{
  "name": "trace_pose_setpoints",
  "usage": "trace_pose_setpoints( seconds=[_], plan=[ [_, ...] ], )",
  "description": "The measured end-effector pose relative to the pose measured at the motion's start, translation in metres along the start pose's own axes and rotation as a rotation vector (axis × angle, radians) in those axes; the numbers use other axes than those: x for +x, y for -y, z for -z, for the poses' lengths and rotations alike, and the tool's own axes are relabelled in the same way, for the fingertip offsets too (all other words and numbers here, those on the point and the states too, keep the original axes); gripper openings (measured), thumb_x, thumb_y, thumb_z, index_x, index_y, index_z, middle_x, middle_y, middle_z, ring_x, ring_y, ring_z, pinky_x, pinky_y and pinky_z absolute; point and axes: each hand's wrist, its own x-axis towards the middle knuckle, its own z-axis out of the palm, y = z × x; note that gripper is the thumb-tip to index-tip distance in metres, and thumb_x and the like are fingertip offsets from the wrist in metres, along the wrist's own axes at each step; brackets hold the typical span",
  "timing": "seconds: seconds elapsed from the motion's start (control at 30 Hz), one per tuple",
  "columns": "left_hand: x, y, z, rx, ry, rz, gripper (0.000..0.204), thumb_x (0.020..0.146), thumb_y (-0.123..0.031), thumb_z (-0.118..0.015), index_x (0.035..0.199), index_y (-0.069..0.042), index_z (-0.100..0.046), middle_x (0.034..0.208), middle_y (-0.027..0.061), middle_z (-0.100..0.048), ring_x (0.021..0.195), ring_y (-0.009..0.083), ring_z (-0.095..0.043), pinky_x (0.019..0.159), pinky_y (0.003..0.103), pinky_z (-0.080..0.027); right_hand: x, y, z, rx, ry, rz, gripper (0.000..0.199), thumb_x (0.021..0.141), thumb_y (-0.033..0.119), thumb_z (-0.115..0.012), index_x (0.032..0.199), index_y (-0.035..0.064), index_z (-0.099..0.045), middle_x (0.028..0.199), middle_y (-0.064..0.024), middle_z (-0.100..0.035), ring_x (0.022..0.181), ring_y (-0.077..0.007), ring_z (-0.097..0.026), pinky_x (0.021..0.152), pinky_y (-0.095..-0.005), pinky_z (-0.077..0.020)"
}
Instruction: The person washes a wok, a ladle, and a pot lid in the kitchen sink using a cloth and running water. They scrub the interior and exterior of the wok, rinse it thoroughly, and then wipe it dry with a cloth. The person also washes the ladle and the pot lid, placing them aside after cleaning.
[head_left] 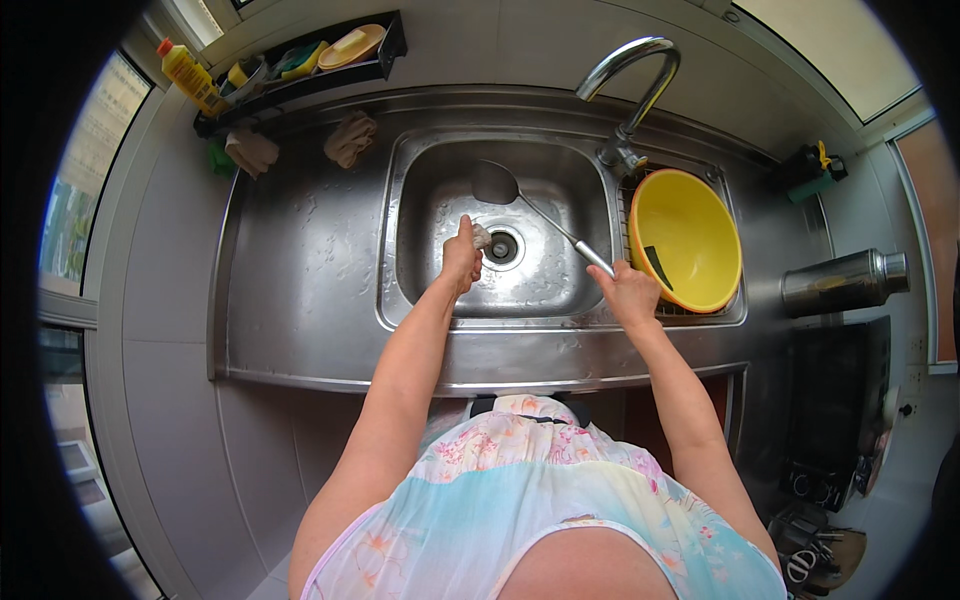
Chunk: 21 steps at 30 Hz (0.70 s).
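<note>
My left hand (pixel 462 255) is down in the steel sink (pixel 430 190), closed around a small pale cloth or scrubber (pixel 482 236) right beside the drain (pixel 502 247). My right hand (pixel 630 292) grips the handle end of a long metal spatula (pixel 540 215) at the sink's right rim. The spatula slants up and left, and its flat blade (pixel 494 183) hovers over the back of the basin. The curved tap (pixel 630 80) stands behind the sink, with no water visibly running.
A yellow bowl (pixel 690 235) sits in the drainer right of the sink. A steel flask (pixel 840 282) lies further right. A shelf (pixel 300 70) at the back left holds a yellow bottle (pixel 190 75), sponges and dishes; two rags (pixel 350 138) lie on the wet counter.
</note>
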Motion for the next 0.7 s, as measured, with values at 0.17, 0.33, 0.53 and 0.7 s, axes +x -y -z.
trace_pose_setpoints(
  seconds=[0.17, 0.33, 0.53, 0.7],
  plan=[
    [0.006, 0.001, -0.008, -0.021, -0.029, -0.002, 0.060, 0.090, -0.066, -0.037, 0.071, -0.010, -0.048, 0.050, -0.0013, -0.035, 0.036, 0.0101, -0.030, 0.035, 0.026, -0.021, -0.002, -0.005, 0.005, 0.064, 0.081, -0.079, 0.052, 0.081, 0.055, -0.060, 0.067, 0.0055, -0.062, 0.054, -0.0142, -0.060, 0.051, -0.0318, -0.062, 0.047, -0.0419, -0.0462],
    [0.020, 0.009, -0.010, 0.384, -0.029, -0.249, 0.057, 0.092, -0.060, -0.038, 0.074, -0.008, -0.052, 0.052, -0.0005, -0.038, 0.039, 0.0121, -0.034, 0.035, 0.029, -0.024, -0.002, -0.015, 0.016, 0.223, 0.283, -0.256, 0.057, 0.079, 0.058, -0.060, 0.071, 0.0020, -0.065, 0.065, -0.0186, -0.063, 0.065, -0.0361, -0.064, 0.059, -0.0459, -0.0481],
    [0.004, -0.007, -0.028, 0.633, 0.073, -0.381, 0.045, 0.089, -0.047, -0.053, 0.088, -0.002, -0.052, 0.066, 0.0023, -0.049, 0.047, 0.0118, -0.042, 0.037, 0.028, -0.033, -0.010, -0.036, 0.021, 0.380, 0.401, -0.388, 0.059, 0.077, 0.058, -0.061, 0.067, 0.0001, -0.064, 0.065, -0.0201, -0.062, 0.068, -0.0372, -0.063, 0.061, -0.0463, -0.0465],
    [-0.044, -0.040, -0.035, 0.530, 0.038, -0.455, 0.039, 0.078, -0.027, -0.072, 0.093, 0.003, -0.053, 0.074, 0.0059, -0.062, 0.057, 0.0080, -0.052, 0.045, 0.025, -0.040, -0.011, -0.047, 0.030, 0.509, 0.462, -0.418, 0.059, 0.077, 0.056, -0.063, 0.063, -0.0008, -0.062, 0.062, -0.0196, -0.060, 0.063, -0.0357, -0.061, 0.060, -0.0448, -0.0444]
  ],
)
